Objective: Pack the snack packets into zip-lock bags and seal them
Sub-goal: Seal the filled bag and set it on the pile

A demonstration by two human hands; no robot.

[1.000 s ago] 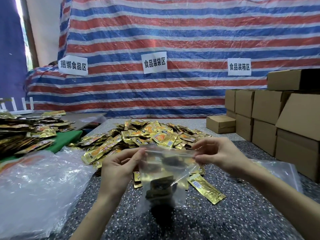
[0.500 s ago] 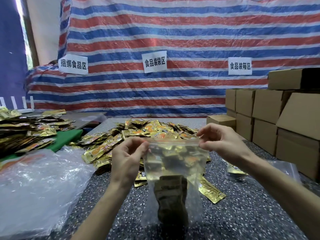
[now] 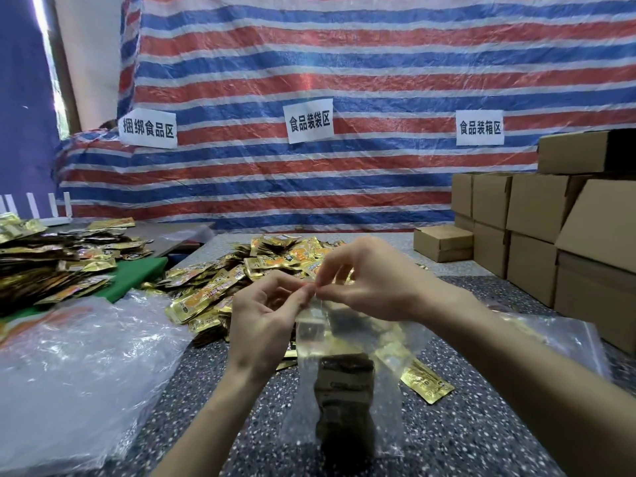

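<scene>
A clear zip-lock bag (image 3: 347, 401) hangs upright above the speckled table (image 3: 475, 438), with dark and gold snack packets (image 3: 344, 390) inside it. My left hand (image 3: 265, 321) pinches the bag's top edge at its left end. My right hand (image 3: 371, 284) pinches the same edge right beside the left fingertips, so both hands meet at the top left corner. A heap of gold snack packets (image 3: 241, 280) lies on the table behind the hands. One loose gold packet (image 3: 426, 383) lies to the right of the bag.
A pile of clear plastic bags (image 3: 75, 376) covers the near left. More gold packets (image 3: 51, 263) are stacked at far left on a green mat (image 3: 137, 273). Cardboard boxes (image 3: 557, 235) stand along the right. Another zip-lock bag (image 3: 557, 335) lies under my right forearm.
My right hand has slid left along the bag's top edge and now meets the left hand. The bag's top, held wide before, is now bunched at the left corner.
</scene>
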